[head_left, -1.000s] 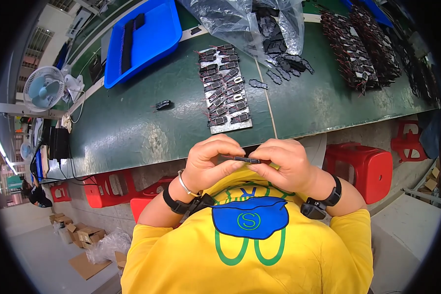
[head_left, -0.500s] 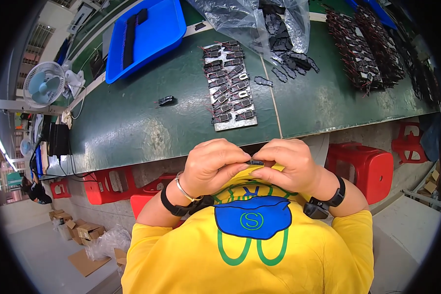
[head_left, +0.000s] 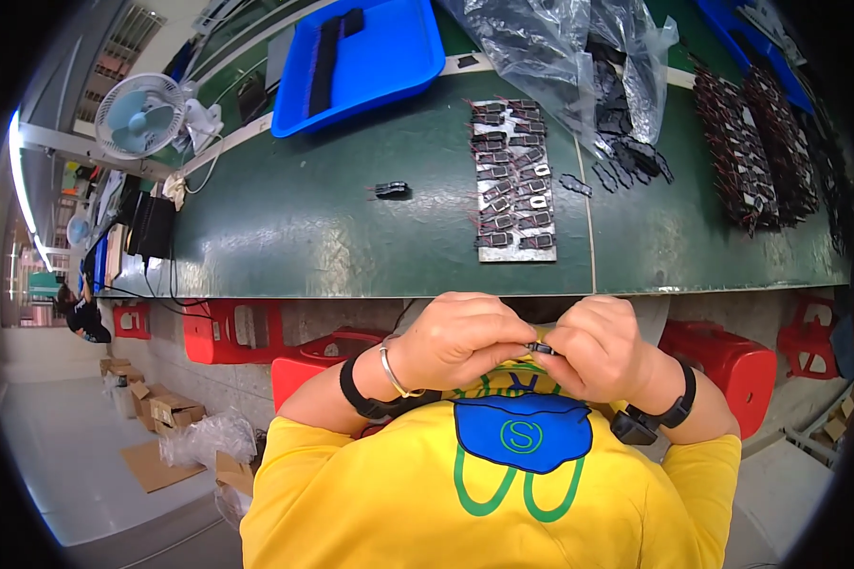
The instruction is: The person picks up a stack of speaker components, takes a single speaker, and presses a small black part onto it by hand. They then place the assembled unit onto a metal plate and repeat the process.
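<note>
Between my two hands, in front of my chest just off the table's near edge, is a small black plastic part [head_left: 540,348]. My left hand [head_left: 470,334] pinches one end of it with thumb and forefinger. The other end is in the fingertips of my right hand [head_left: 600,347]; the fingers hide most of the part. Beyond my hands, on the green table [head_left: 351,248], lies a pale board [head_left: 516,254] with rows of small black speaker-like units with red wires. Left of that board sits a single black unit [head_left: 392,191] with wires.
A blue tray [head_left: 389,66] holding a black strip stands at the far left. A clear plastic bag [head_left: 541,57] spills black plastic pieces [head_left: 633,161]. Stacked boards of wired units [head_left: 740,142] lie at the right. Red stools [head_left: 721,370] stand under the table edge; a fan [head_left: 140,116] is left.
The view has shifted, so the table and its things appear farther right. Both hands stay together on the black part; my right fingers are more curled around it now.
</note>
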Demonstrator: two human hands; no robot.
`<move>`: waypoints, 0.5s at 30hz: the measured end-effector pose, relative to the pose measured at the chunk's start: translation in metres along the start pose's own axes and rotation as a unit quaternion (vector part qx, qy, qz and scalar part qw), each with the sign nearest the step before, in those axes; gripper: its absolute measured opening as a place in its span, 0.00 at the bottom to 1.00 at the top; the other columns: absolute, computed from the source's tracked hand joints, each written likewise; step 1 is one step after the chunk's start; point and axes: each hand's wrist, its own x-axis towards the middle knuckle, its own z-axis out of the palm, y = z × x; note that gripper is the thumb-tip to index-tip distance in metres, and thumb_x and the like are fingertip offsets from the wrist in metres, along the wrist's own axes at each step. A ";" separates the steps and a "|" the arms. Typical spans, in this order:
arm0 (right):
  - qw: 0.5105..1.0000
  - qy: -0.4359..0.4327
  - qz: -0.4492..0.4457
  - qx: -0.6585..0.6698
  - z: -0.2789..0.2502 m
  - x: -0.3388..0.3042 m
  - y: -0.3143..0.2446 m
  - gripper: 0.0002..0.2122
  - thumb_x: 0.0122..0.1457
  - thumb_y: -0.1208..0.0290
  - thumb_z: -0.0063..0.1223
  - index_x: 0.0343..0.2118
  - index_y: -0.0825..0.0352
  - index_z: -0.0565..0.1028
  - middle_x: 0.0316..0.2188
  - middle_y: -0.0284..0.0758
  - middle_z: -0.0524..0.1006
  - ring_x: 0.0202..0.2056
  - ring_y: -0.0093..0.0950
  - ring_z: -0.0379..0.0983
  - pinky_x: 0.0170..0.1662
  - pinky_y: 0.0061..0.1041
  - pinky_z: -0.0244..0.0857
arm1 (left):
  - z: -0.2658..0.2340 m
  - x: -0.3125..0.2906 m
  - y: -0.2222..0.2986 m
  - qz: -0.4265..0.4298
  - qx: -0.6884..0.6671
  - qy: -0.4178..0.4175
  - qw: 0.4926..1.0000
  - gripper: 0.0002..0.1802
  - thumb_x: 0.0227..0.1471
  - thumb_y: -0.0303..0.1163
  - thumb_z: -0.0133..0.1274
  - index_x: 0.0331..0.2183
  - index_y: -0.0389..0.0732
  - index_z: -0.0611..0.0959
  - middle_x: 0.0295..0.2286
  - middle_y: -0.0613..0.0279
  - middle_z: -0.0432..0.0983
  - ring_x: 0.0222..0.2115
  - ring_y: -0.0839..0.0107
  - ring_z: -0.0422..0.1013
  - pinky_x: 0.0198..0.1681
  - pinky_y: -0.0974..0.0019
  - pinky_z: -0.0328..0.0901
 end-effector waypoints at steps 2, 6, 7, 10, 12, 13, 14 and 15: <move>1.000 -0.009 -0.005 0.007 0.001 0.003 0.004 0.09 0.43 0.73 0.61 0.23 0.68 0.71 0.18 0.35 0.69 0.17 0.31 0.67 0.19 0.26 0.59 | -0.004 -0.004 -0.001 -0.008 0.014 0.009 1.000 0.11 0.37 0.20 0.60 0.29 0.37 0.80 0.24 0.58 0.76 0.23 0.63 0.73 0.26 0.67 0.67; 1.000 -0.016 -0.010 0.014 0.008 0.007 0.008 0.11 0.42 0.71 0.62 0.24 0.68 0.71 0.19 0.35 0.71 0.17 0.32 0.68 0.20 0.26 0.61 | -0.008 -0.011 -0.002 -0.010 0.053 0.034 0.998 0.11 0.37 0.20 0.60 0.29 0.37 0.80 0.24 0.58 0.76 0.23 0.63 0.73 0.26 0.67 0.67; 1.000 -0.014 -0.013 0.012 0.011 0.009 0.010 0.11 0.42 0.71 0.62 0.24 0.68 0.71 0.19 0.35 0.71 0.17 0.32 0.68 0.20 0.26 0.61 | -0.009 -0.012 -0.003 -0.011 0.067 0.044 0.997 0.11 0.37 0.20 0.60 0.29 0.37 0.80 0.24 0.58 0.76 0.23 0.63 0.73 0.26 0.67 0.67; 0.999 0.028 0.010 0.021 0.020 0.017 0.017 0.13 0.41 0.69 0.64 0.26 0.69 0.72 0.20 0.36 0.72 0.18 0.32 0.69 0.21 0.25 0.62 | -0.019 -0.014 -0.004 -0.042 0.093 0.048 0.994 0.09 0.38 0.20 0.59 0.29 0.37 0.81 0.24 0.58 0.76 0.24 0.63 0.73 0.27 0.68 0.67; 0.999 0.031 0.033 0.011 0.017 0.020 0.019 0.12 0.41 0.70 0.64 0.27 0.69 0.73 0.20 0.36 0.73 0.18 0.32 0.69 0.22 0.25 0.63 | -0.029 -0.016 -0.006 -0.059 0.106 0.049 0.991 0.09 0.38 0.20 0.59 0.28 0.37 0.81 0.24 0.58 0.76 0.25 0.63 0.73 0.27 0.68 0.67; 0.998 0.032 0.058 0.002 0.014 0.020 0.020 0.12 0.42 0.71 0.64 0.27 0.70 0.73 0.21 0.37 0.73 0.19 0.32 0.69 0.22 0.24 0.63 | -0.036 -0.017 -0.009 -0.097 0.122 0.076 0.985 0.08 0.39 0.21 0.59 0.28 0.37 0.81 0.25 0.58 0.76 0.26 0.64 0.73 0.28 0.68 0.67; 0.996 0.032 0.082 -0.006 0.012 0.019 0.022 0.12 0.42 0.72 0.63 0.28 0.70 0.73 0.21 0.37 0.74 0.19 0.32 0.70 0.23 0.24 0.64 | -0.044 -0.018 -0.011 -0.135 0.137 0.105 0.976 0.07 0.39 0.21 0.59 0.28 0.37 0.81 0.25 0.57 0.76 0.26 0.65 0.73 0.29 0.68 0.67; 0.996 0.031 0.080 -0.005 0.009 0.016 0.024 0.12 0.42 0.72 0.63 0.28 0.70 0.73 0.21 0.37 0.74 0.19 0.32 0.70 0.23 0.24 0.64 | -0.053 -0.020 -0.017 -0.136 0.139 0.107 0.975 0.07 0.39 0.21 0.59 0.28 0.37 0.81 0.25 0.57 0.76 0.26 0.65 0.73 0.29 0.68 0.67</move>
